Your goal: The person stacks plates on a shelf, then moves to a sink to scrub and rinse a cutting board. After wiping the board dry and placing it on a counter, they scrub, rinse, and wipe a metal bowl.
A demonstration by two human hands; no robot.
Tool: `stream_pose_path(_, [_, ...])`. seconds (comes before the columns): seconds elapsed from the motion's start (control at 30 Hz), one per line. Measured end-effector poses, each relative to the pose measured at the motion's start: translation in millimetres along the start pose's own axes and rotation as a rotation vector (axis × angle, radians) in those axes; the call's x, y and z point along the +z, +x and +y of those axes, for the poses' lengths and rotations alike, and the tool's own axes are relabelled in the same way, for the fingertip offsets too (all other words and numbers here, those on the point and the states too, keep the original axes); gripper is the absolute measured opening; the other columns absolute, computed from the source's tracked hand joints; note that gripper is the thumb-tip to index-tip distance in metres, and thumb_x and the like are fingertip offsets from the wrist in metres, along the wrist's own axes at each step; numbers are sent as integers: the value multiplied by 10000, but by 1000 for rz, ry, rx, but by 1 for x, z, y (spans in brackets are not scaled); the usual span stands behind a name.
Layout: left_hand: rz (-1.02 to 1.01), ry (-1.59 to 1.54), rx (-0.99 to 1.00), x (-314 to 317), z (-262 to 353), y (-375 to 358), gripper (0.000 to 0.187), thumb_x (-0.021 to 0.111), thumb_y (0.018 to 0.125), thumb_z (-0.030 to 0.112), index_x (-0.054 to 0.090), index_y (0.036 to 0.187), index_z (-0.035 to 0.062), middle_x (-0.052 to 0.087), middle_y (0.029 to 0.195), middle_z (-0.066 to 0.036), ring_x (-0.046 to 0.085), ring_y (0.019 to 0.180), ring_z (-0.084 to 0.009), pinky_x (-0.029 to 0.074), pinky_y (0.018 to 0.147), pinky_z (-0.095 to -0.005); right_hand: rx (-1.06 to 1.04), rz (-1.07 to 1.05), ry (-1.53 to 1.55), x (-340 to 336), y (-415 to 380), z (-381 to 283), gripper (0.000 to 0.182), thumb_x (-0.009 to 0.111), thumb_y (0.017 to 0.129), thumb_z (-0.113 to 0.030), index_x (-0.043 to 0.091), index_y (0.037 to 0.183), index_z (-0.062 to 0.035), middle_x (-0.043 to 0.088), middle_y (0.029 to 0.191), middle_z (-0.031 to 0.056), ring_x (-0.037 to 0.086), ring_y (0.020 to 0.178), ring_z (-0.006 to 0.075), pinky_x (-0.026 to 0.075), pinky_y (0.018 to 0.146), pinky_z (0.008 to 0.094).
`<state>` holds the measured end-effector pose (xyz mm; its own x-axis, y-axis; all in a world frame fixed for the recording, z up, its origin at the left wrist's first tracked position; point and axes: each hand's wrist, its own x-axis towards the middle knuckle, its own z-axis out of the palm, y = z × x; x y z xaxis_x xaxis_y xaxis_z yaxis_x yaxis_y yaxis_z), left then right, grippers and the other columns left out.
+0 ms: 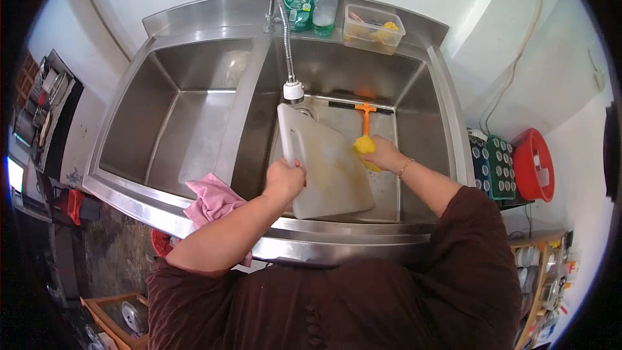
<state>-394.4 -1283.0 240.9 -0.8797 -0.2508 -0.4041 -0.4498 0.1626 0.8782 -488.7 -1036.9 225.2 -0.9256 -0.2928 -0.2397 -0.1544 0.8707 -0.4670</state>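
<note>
Stainless steel forms a double sink (107,178), whose left basin (201,123) shows a bare, dull floor. A crumpled pink cloth (214,199) drapes over the front rim, near the divider and beside the left forearm. Right of the divider, the left hand (285,180) grasps the left edge of a white cutting board (330,165), fingers curled around it just below the slot handle. The board stands tilted inside the right basin (421,129), its broad face toward the right hand and marked with yellowish-brown stains.

A flexible metal faucet hose (286,39) comes down above the basin and ends in a white spray head (293,91), near the board's top corner. On the back ledge, from left to right, are a green refill pouch (299,1), an upright clear plastic bottle (325,6) with a blue cap and green liquid at its base, and a translucent container (363,40) holding yellow pieces.

Behind the board lies an orange-handled squeegee (366,115) with a black blade near the back wall. The right hand (387,155), with a thin bracelet (405,168) at its wrist, pinches a yellow sponge (365,145) at the board's right edge; whether they touch I cannot tell. Farther right, outside the sink, a green crate (501,159) sits beside a red plastic tub (549,168).
</note>
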Motion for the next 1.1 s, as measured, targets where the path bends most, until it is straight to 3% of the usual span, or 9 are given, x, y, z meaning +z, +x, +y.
stream_pose_path(0.2, [91, -219, -144, -10, 11, -1, 153, 576, 718, 71, 545, 830, -28, 557, 670, -74, 540, 552, -164, 457, 539, -321, 131, 16, 332, 60, 11, -15, 422, 648, 719, -290, 537, 985, 18, 579, 977, 235, 570, 906, 362, 455, 793, 428])
stream_pose_path(0.3, [102, -227, -175, -15, 10, 5, 145, 597, 704, 68, 538, 810, -11, 541, 666, -55, 523, 550, -153, 449, 529, -313, 36, 32, 181, 92, 4, -51, 370, 611, 740, -238, 517, 988, 20, 548, 979, 237, 533, 907, 386, 426, 809, 437])
stream_pose_path(0.37, [42, -135, -136, -19, 12, 7, 207, 621, 702, -4, 429, 754, 54, 517, 712, -66, 547, 587, -170, 468, 507, -321, -351, 234, 242, 74, -16, -81, 325, 563, 757, -163, 488, 1022, 10, 503, 989, 218, 477, 922, 385, 381, 831, 442])
stream_pose_path(0.47, [41, -101, -104, -20, 8, 14, 252, 634, 683, -39, 415, 751, 66, 514, 692, -59, 544, 585, -155, 454, 495, -298, -469, 425, 396, 87, -2, -82, 318, 526, 763, -110, 461, 1052, 5, 468, 992, 211, 441, 952, 359, 348, 843, 443])
stream_pose_path(0.6, [78, -143, -140, -22, 7, 19, 267, 622, 679, -71, 406, 755, 66, 515, 696, -61, 543, 583, -153, 445, 489, -289, -378, 501, 390, 115, 32, -59, 314, 519, 775, -97, 457, 1063, 10, 481, 984, 219, 449, 937, 372, 355, 839, 444])
stream_pose_path(0.8, [123, -238, -157, -20, 9, 31, 213, 627, 680, -51, 452, 758, 42, 514, 670, -31, 529, 579, -125, 449, 503, -297, -228, 314, 519, 88, 29, -104, 339, 529, 794, -96, 453, 1114, -14, 544, 921, 186, 536, 892, 337, 432, 788, 385])
stream_pose_path(0.9, [113, -131, -123, -20, 0, 36, 216, 621, 691, -51, 443, 773, 41, 521, 671, -40, 533, 575, -133, 450, 501, -294, -520, 270, 630, 82, 24, -126, 304, 529, 785, -95, 470, 1077, -36, 557, 892, 178, 556, 838, 335, 450, 734, 400])
stream_pose_path(0.97, [118, -216, -163, -23, 1, 37, 238, 618, 694, -60, 421, 770, 51, 528, 679, -52, 537, 581, -140, 445, 501, -292, -582, 479, 278, 90, 52, -120, 250, 525, 769, -76, 484, 1013, -39, 559, 899, 180, 553, 828, 347, 447, 718, 424])
stream_pose_path(1.1, [98, -348, -176, -20, 1, 35, 280, 618, 693, -73, 385, 749, 72, 521, 689, -61, 541, 581, -156, 433, 499, -288, -34, 390, 100, 116, 123, -25, 240, 462, 810, -185, 540, 990, -46, 598, 882, 177, 578, 802, 371, 454, 706, 440])
